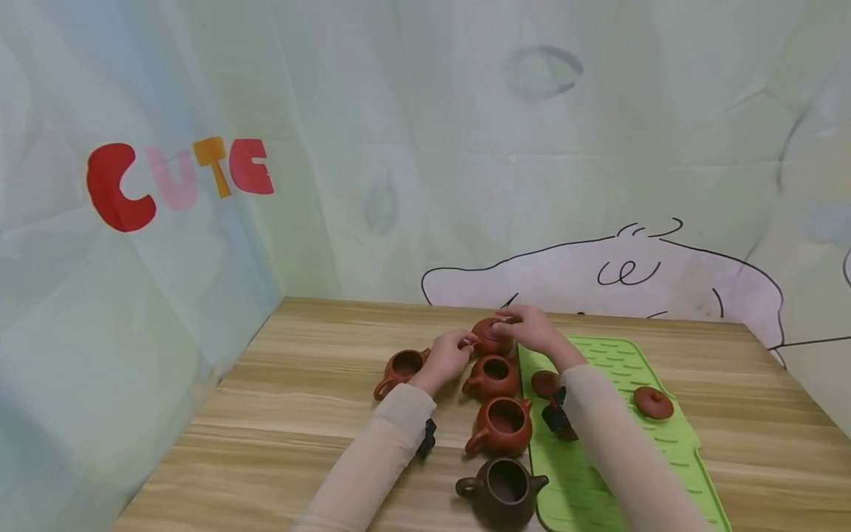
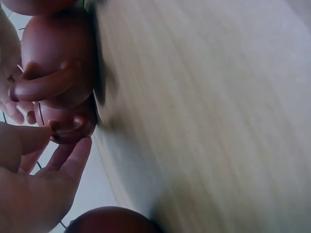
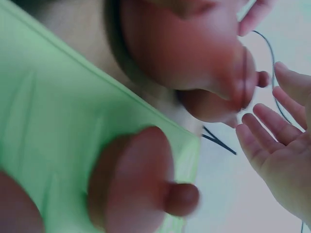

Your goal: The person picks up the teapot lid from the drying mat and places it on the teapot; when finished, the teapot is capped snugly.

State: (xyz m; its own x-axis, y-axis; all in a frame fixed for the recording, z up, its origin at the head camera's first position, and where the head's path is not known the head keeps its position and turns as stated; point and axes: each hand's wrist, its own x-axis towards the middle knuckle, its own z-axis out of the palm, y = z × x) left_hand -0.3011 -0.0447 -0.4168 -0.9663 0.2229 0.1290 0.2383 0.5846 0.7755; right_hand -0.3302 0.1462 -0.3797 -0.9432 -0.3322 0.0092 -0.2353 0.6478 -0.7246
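the left hand [image 1: 444,360] pinches the handle [image 2: 74,124] of the lidded pot [image 1: 485,340], which stands between both hands. the right hand [image 1: 534,332], fingers loosely spread, is just beside its lid [image 3: 250,80].

Support: wooden tabletop with light-brown, streaked grain [image 1: 266,414]. Directly on it, right side: flat green rubbery-looking mat with raised dashes [image 1: 618,362]. Along the mat's left edge, a file of four, far to near: lidded round reddish-brown clay teapot [image 1: 488,343]; lidless round reddish-brown clay teapot [image 1: 495,387]; second lidless round reddish-brown clay teapot [image 1: 504,442]; lidless round dark-brown clay teapot [image 1: 508,511]. Left of the file, apart: third lidless round reddish-brown clay teapot [image 1: 402,371], partly hidden
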